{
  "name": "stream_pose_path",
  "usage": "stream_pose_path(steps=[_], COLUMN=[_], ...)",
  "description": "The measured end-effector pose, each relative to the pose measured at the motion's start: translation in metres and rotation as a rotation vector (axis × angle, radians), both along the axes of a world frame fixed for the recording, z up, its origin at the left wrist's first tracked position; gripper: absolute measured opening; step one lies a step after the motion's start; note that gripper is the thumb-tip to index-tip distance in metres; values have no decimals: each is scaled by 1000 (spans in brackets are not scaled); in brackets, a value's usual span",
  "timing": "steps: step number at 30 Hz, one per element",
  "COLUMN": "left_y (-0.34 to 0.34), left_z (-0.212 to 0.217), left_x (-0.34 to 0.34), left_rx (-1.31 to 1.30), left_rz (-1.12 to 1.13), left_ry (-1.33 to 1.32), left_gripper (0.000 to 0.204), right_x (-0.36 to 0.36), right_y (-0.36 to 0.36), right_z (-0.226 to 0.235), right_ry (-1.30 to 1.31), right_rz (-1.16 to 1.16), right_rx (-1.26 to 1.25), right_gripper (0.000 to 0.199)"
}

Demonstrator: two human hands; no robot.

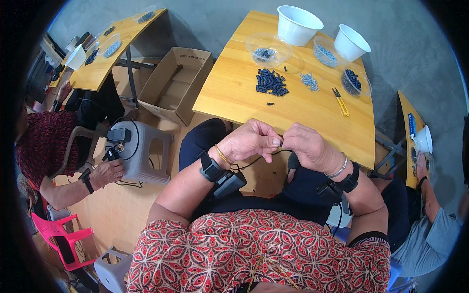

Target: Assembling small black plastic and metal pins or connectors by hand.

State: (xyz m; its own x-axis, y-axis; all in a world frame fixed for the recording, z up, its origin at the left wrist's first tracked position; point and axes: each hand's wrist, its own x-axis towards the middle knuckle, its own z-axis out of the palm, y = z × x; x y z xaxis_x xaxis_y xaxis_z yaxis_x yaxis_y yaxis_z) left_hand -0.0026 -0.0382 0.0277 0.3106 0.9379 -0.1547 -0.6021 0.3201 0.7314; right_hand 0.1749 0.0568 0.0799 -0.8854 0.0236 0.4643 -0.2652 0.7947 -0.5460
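Just in front of the table's near edge my hands meet, fingertips almost touching. My left hand (250,141) pinches with thumb and forefinger at a small dark piece (281,143), mostly hidden by the fingers. Closed in a pinch at the same spot is my right hand (309,145); what lies between its fingertips is too small to make out. On the wooden table (234,83) ahead lies a heap of short black cylindrical pieces (271,82), with one loose black piece (270,103) nearer me. Right of the heap are small grey pieces (309,82) and yellow-handled thread snips (341,102).
Clear bowls of grey pieces (326,53), black pieces (351,82) and mixed pieces (266,54) stand toward the back and right, by two white tubs (299,27). A cardboard box (178,83) and a grey stool (146,151) are at left. People sit at tables on both sides.
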Motion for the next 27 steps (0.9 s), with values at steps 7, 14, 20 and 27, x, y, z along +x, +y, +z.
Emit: stream_pose_path(steps=[7,14,20,27], left_y=[-2,-1,1,14], left_z=[-3,-7,1,-5], left_x=[8,5,6,9], left_rx=[-5,125,174,77], left_rz=[74,247,272,386], left_ry=[-17,252,312,130], left_gripper=[10,11,14,17], right_x=[0,9,1,-10], right_y=[3,-3,-3,-4], right_z=[-7,-24,-22,-32], right_ry=[85,-14,-52,30], right_rz=[12,-470,-436,-499], right_rx=[182,-307,-207,-205], right_gripper=[22,11,9,6])
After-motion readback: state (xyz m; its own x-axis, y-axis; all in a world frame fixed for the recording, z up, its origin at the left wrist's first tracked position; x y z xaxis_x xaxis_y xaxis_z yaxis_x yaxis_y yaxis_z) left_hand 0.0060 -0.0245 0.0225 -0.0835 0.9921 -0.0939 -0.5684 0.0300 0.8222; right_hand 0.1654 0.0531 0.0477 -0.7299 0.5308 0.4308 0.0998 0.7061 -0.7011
